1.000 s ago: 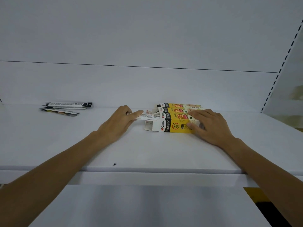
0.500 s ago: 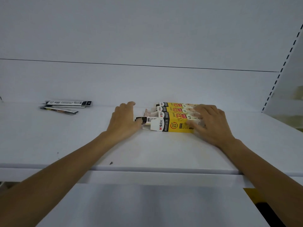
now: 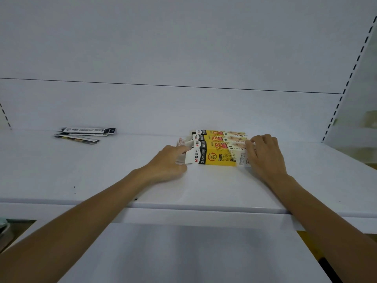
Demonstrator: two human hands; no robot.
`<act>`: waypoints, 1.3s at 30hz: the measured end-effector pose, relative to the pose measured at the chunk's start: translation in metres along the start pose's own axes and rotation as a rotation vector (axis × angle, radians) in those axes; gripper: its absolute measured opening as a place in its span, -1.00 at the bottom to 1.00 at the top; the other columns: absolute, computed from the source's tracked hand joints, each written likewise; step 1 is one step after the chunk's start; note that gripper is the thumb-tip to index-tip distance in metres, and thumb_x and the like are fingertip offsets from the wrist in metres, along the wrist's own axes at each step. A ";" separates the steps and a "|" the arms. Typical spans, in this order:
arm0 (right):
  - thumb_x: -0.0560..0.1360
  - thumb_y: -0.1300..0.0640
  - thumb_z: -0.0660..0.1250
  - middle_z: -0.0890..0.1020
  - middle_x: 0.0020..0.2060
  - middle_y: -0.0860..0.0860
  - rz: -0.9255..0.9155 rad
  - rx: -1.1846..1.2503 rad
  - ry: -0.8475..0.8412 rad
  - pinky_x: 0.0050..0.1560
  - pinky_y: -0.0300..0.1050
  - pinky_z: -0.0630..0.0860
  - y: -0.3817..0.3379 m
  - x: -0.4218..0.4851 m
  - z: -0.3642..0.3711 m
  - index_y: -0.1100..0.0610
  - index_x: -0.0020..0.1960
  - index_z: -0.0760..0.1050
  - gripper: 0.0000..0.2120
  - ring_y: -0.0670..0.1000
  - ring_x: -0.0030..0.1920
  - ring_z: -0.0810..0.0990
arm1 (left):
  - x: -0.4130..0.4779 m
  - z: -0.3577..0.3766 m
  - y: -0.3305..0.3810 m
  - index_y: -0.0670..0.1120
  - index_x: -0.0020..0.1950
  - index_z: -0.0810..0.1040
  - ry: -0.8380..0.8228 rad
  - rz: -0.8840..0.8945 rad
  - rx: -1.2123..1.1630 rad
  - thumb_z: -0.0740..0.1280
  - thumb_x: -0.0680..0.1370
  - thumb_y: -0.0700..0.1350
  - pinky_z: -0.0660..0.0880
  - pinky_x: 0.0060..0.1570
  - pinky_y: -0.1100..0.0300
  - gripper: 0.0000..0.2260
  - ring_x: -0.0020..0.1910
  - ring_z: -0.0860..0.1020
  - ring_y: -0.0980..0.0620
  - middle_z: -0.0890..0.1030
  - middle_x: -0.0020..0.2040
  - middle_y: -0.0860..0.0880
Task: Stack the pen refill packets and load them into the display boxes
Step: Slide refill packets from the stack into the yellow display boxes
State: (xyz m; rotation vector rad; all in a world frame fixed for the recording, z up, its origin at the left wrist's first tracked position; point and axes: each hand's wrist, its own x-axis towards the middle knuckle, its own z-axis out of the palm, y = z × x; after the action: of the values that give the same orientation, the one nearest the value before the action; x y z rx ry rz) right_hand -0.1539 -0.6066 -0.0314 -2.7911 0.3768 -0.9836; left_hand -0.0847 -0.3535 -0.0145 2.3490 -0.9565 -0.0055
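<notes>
The nearest display box [image 3: 216,156] lies on its side on the shelf [image 3: 204,190], two more boxes [image 3: 221,135] just behind it, with its open flaps facing left. My left hand [image 3: 169,163] sits at that mouth, probably seating packets. Its fingertips are hidden, so I cannot tell whether it grips or pushes. My right hand [image 3: 265,155] curls over the closed end, I judge as a brace. Loose refill packets [image 3: 85,134] wait far left, well apart.
</notes>
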 end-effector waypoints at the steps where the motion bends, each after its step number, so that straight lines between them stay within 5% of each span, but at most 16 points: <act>1: 0.37 0.31 0.41 0.56 -0.20 0.26 -0.080 -0.043 -0.011 -0.28 0.02 0.40 0.004 0.002 0.001 0.37 -0.02 0.50 -0.78 0.27 -0.23 0.49 | 0.001 0.001 0.001 0.04 0.38 0.37 -0.019 -0.026 -0.036 0.23 0.47 -0.27 0.30 -0.31 0.47 -0.50 -0.17 0.41 0.09 0.49 0.15 -0.02; 3: 0.46 0.25 0.31 0.58 -0.16 0.25 -0.081 -0.093 -0.043 -0.14 0.06 0.38 0.008 0.003 0.005 0.35 -0.01 0.51 -0.82 0.26 -0.16 0.46 | 0.003 0.003 0.006 0.07 0.40 0.34 -0.048 -0.086 -0.142 0.23 0.44 -0.27 0.39 -0.09 0.33 -0.46 0.02 0.47 0.05 0.50 0.19 0.03; 5: 0.55 0.01 0.15 0.54 -0.02 0.16 -0.045 -0.040 0.029 0.01 -0.09 0.28 0.009 0.004 0.005 0.27 0.05 0.49 -0.66 0.17 0.01 0.38 | 0.004 0.005 0.010 0.10 0.39 0.33 -0.066 -0.116 -0.224 0.24 0.36 -0.22 0.41 0.07 0.17 -0.40 0.14 0.46 0.06 0.50 0.17 0.10; 8: 0.52 -0.15 0.18 0.47 0.10 0.10 0.045 0.105 0.039 0.07 -0.11 0.32 0.001 0.001 -0.001 0.20 0.14 0.48 -0.56 0.09 0.16 0.31 | 0.007 0.010 0.011 0.14 0.38 0.32 -0.057 -0.151 -0.247 0.20 0.24 -0.11 0.41 0.08 0.15 -0.33 0.13 0.46 0.05 0.49 0.07 0.09; 12: 0.44 -0.28 0.23 0.43 0.20 0.05 0.048 0.006 -0.010 0.05 -0.01 0.42 -0.006 -0.002 -0.008 0.10 0.25 0.46 -0.44 0.06 0.26 0.29 | 0.013 0.014 0.006 0.12 0.33 0.41 0.067 -0.138 -0.079 0.13 0.25 0.00 0.43 0.10 0.08 -0.39 0.10 0.49 -0.05 0.53 0.03 -0.01; 16: 0.47 -0.21 0.25 0.30 0.40 0.08 -0.015 0.083 -0.088 0.32 0.08 0.24 -0.007 -0.003 -0.006 0.04 0.37 0.36 -0.45 0.10 0.40 0.18 | 0.012 0.016 0.002 0.15 0.38 0.34 0.069 -0.107 -0.048 0.14 0.28 0.02 0.41 0.18 0.02 -0.37 0.14 0.48 -0.01 0.54 0.16 0.00; 20: 0.49 -0.18 0.24 0.27 0.44 0.05 -0.062 0.126 -0.184 0.41 -0.06 0.07 -0.007 -0.005 -0.006 0.01 0.43 0.28 -0.43 0.09 0.44 0.15 | 0.007 0.015 0.004 0.19 0.43 0.21 -0.046 -0.126 -0.062 0.16 0.29 0.05 0.33 0.27 0.08 -0.32 0.24 0.43 -0.04 0.45 0.31 -0.01; 25: 0.48 -0.31 0.09 0.32 0.42 0.04 -0.114 -0.128 -0.129 0.42 0.21 -0.02 -0.010 -0.005 -0.008 0.03 0.38 0.36 -0.40 0.06 0.47 0.16 | 0.005 0.003 -0.002 0.10 0.31 0.45 -0.030 -0.063 -0.097 0.25 0.50 -0.14 0.34 -0.05 0.29 -0.62 0.14 0.46 0.08 0.53 0.14 0.05; 27: 0.44 -0.29 0.02 0.40 0.38 0.08 -0.225 -0.195 -0.066 0.39 0.29 0.03 -0.016 -0.006 -0.009 0.09 0.32 0.43 -0.35 0.08 0.44 0.26 | 0.001 -0.007 -0.009 0.01 0.26 0.51 0.008 -0.026 -0.042 0.27 0.49 -0.13 0.32 -0.08 0.33 -0.67 0.17 0.45 0.04 0.52 0.15 0.00; 32: 0.41 -0.24 0.04 0.45 0.34 0.08 -0.275 0.007 -0.031 0.39 0.12 0.19 -0.059 0.012 -0.015 0.15 0.31 0.45 -0.35 0.10 0.37 0.36 | -0.015 -0.044 -0.050 0.02 0.15 0.57 0.087 0.033 0.048 0.30 0.49 -0.23 0.24 0.21 0.32 -0.72 0.27 0.41 0.08 0.50 0.25 0.02; 39: 0.51 0.02 0.16 0.43 0.35 0.12 -0.471 0.107 -0.002 0.30 0.05 0.32 -0.194 0.045 0.023 0.20 0.35 0.40 -0.54 0.12 0.35 0.38 | -0.055 -0.114 -0.150 0.10 0.05 0.55 0.143 -0.136 0.088 0.29 0.50 -0.22 0.27 0.24 0.24 -0.76 0.27 0.41 0.06 0.51 0.23 0.02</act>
State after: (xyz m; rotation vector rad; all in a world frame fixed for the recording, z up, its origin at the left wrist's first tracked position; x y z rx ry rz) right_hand -0.0705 -0.4326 0.0222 -2.8364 -0.3427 -1.0454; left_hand -0.0057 -0.1740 -0.0119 2.4539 -0.7406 0.1513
